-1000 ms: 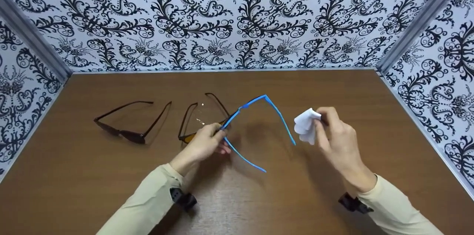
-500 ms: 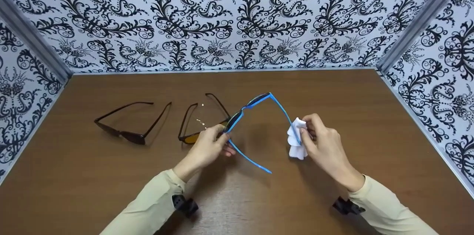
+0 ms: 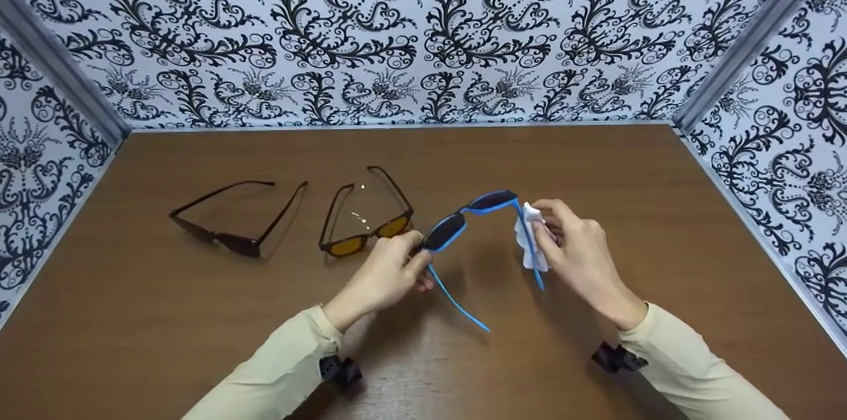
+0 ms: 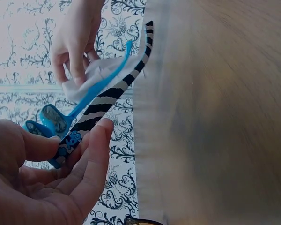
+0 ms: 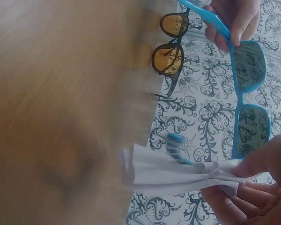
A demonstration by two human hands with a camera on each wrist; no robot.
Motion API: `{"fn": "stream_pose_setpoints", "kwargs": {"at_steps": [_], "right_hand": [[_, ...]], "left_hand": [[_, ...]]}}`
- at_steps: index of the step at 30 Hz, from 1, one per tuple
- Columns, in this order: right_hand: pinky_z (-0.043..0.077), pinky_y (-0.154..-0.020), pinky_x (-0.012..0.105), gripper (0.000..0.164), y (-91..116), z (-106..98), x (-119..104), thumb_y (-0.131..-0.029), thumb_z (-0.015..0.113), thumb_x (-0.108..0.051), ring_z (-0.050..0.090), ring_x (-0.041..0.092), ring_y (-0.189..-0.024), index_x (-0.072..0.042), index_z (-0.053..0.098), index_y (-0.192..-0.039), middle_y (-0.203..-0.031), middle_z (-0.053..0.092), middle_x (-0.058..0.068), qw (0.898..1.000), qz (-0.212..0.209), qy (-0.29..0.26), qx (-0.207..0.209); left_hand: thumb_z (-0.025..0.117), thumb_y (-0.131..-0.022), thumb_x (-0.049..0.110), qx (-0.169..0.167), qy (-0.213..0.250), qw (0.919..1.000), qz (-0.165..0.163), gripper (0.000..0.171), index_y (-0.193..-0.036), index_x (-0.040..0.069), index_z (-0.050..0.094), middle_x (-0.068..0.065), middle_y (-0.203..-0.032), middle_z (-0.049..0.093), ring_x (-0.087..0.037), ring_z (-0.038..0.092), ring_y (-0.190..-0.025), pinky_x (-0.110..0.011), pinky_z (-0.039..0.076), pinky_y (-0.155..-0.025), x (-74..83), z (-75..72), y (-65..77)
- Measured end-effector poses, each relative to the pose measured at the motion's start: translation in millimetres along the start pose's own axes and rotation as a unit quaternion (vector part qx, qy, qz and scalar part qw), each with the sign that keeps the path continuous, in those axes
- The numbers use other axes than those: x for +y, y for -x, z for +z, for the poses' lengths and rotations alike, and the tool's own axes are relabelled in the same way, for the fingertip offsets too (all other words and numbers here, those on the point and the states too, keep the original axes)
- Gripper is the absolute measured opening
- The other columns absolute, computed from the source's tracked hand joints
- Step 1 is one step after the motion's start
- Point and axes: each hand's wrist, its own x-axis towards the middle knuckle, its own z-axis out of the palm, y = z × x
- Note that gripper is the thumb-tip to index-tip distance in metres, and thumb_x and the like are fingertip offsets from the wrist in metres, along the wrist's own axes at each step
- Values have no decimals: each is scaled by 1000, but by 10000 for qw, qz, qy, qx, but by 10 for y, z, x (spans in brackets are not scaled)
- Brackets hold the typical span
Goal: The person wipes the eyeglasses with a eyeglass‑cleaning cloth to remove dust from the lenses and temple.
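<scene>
My left hand (image 3: 387, 271) pinches blue-framed sunglasses (image 3: 445, 233) by the hinge corner, holding them above the table with both temples spread. In the left wrist view the near temple (image 4: 105, 101) shows black and pale stripes on its outer face. My right hand (image 3: 582, 251) grips a white cloth (image 3: 531, 241) that lies against the far blue temple. From the right wrist view, the cloth (image 5: 178, 173) wraps over part of that temple, with its tip (image 5: 175, 138) poking out; the pressing fingers are partly hidden by the cloth.
Black-framed glasses with amber lenses (image 3: 347, 247) lie on the brown table (image 3: 423, 367), just left of my left hand. Farther left are dark sunglasses (image 3: 235, 243) with temples spread. Patterned panels (image 3: 423, 36) stand at the back and sides.
The blue sunglasses have moved right and turned so their dark lenses show. My right hand has brought the cloth left onto the far temple, nearer its hinge than half a second ago.
</scene>
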Motion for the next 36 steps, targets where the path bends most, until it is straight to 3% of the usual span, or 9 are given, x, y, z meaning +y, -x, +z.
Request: {"fn": "stream_pose_setpoints", "kwargs": {"at_steps": [5,9,19,29,36], "right_hand": [[56,-68,32,19,-27,-2,-4,-88,62,6,70,22,-81,2,68,-105,-91,72,13,9989,106,-461,-47],[55,-70,27,18,-40,1,1,-90,61,5,70,18,-83,1,69,-105,-91,72,9,9976,13,-696,-33],[53,-71,18,18,-66,18,14,-89,61,7,69,19,-79,3,69,-104,-90,72,10,9955,-312,-854,256],[51,-70,13,20,-49,52,37,-87,62,10,68,17,-78,3,69,-105,-90,72,10,9960,-417,-729,309],[53,-63,17,22,4,82,63,-86,62,11,67,17,-74,4,69,-106,-87,71,10,9958,-337,-834,162]], "left_hand": [[51,-94,-6,-103,-372,9991,150,7,-89,-9,55,-15,-65,64,-22,65,-54,-37,56,-52,18,30,20],[52,-94,-6,-135,-427,9989,115,7,-90,-8,57,-13,-66,65,-20,64,-55,-36,56,-52,24,41,29],[54,-91,-10,-96,299,9992,-229,6,-89,-11,59,-16,-72,65,-30,68,-62,-44,57,-60,30,46,16],[55,-92,-8,581,1169,9884,-777,8,-96,-12,61,-18,-78,66,-28,70,-66,-39,58,-64,6,-36,-20],[56,-92,-7,1038,1307,9827,-802,8,-96,-13,61,-19,-81,65,-33,70,-69,-40,57,-65,-5,-146,-55]]}}
